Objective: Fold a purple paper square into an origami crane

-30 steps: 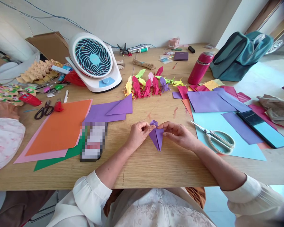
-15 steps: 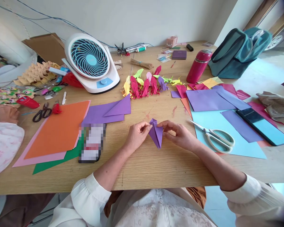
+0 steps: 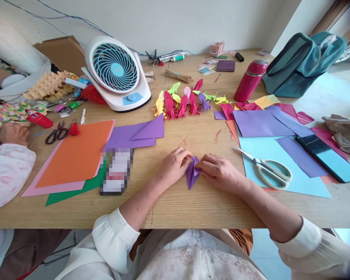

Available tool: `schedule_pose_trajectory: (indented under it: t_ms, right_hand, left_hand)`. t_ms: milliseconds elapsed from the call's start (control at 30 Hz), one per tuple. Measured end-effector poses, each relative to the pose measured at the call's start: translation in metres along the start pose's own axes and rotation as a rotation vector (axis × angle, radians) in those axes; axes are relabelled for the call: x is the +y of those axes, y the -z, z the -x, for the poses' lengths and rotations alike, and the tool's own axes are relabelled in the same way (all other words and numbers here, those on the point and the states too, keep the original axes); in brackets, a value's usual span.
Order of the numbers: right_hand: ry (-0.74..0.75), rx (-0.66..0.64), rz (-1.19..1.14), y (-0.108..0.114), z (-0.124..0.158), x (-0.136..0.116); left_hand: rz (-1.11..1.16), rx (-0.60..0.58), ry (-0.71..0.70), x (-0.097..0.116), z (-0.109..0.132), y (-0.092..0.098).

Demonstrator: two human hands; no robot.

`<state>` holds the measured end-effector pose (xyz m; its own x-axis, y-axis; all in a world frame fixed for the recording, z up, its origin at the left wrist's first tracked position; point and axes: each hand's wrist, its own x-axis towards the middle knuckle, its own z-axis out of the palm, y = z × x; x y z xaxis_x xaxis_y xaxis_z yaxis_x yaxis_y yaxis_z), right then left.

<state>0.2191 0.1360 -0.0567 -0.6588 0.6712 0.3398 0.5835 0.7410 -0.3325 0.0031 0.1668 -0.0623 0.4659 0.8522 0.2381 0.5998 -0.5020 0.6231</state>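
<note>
A small folded piece of purple origami paper, kite-shaped and pointed at the bottom, is between my two hands near the table's front. My left hand pinches its upper left edge between thumb and fingers. On the other side, my right hand grips a flap at its right edge with the fingertips closed. Part of the paper's upper end is hidden by my fingers. Beyond my hands lies a group of folded paper figures in red, yellow, green, pink and purple.
White-handled scissors lie on light blue paper at right, beside a phone. Orange paper and another phone are at left. A fan, red bottle and teal bag stand behind. A co-worker's hand rests far left.
My hands have moved slightly down, and the right fingers have come in closer over the paper's right edge. A flap of the purple paper is now lifted on that side. The view has shifted slightly.
</note>
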Motion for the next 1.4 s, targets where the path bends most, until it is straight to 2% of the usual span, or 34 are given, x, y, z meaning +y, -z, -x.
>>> schedule_pose_trajectory:
  t_ms: [67,167,300,600,867,1133,1400]
  right_hand:
    - [-0.061,-0.008,-0.064,-0.002,0.002,-0.001]
    - [-0.133,0.011,-0.133,-0.003,0.003,-0.001]
    - [-0.139,0.010,-0.162,-0.002,0.003,-0.001]
    - [-0.151,0.032,-0.224,-0.003,0.006,0.000]
    - [-0.130,0.023,-0.248,-0.002,0.006,0.000]
    - [-0.180,0.023,-0.260,-0.004,0.005,0.001]
    - [-0.177,-0.034,-0.284,-0.001,0.005,0.000]
  left_hand:
    - [0.038,0.007,-0.066,0.000,0.001,-0.002]
    - [0.133,-0.054,-0.134,0.001,0.004,-0.003]
    - [0.141,-0.121,-0.154,0.003,0.010,-0.003]
    - [0.067,-0.070,-0.069,0.010,0.015,-0.010]
    - [0.080,-0.062,-0.066,0.008,0.016,-0.013]
    - [0.103,-0.067,-0.048,0.009,0.015,-0.014]
    - [0.154,-0.055,-0.025,0.006,0.015,-0.015]
